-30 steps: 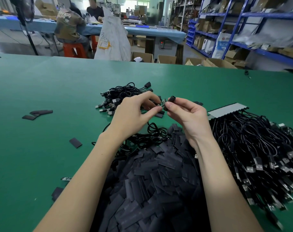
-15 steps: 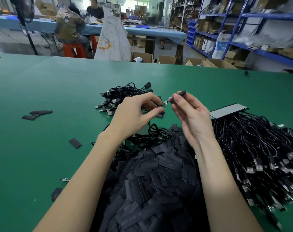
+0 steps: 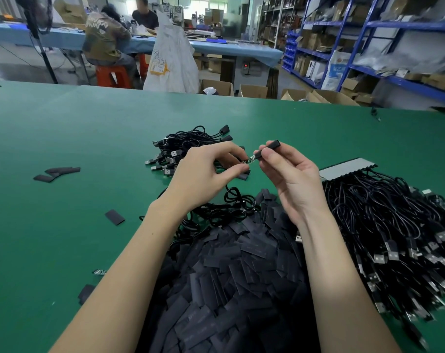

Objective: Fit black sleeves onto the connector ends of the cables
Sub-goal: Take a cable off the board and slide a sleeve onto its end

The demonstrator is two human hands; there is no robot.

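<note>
My left hand (image 3: pixel 203 174) pinches the bare connector end (image 3: pixel 249 160) of a black cable between thumb and fingers. My right hand (image 3: pixel 290 179) pinches a black sleeve (image 3: pixel 268 148), tilted up to the right, its lower mouth at the connector's tip. The cable (image 3: pixel 238 200) loops down onto the table below both hands. A large heap of flat black sleeves (image 3: pixel 241 276) lies in front of me. A bundle of cables with metal plugs (image 3: pixel 394 225) fills the right side. A smaller pile of cables (image 3: pixel 185 149) sits just beyond my left hand.
Loose sleeves lie scattered on the green table (image 3: pixel 63 138) at the left (image 3: pixel 56 173) (image 3: pixel 114 217). A grey ribbed strip (image 3: pixel 347 168) rests at the top of the right bundle. Beyond the table are boxes, blue shelving and people seated at another bench.
My right hand has turned the sleeve from end-on to lengthwise and brought its mouth up to the connector tip. My left hand has stayed in place with the connector.
</note>
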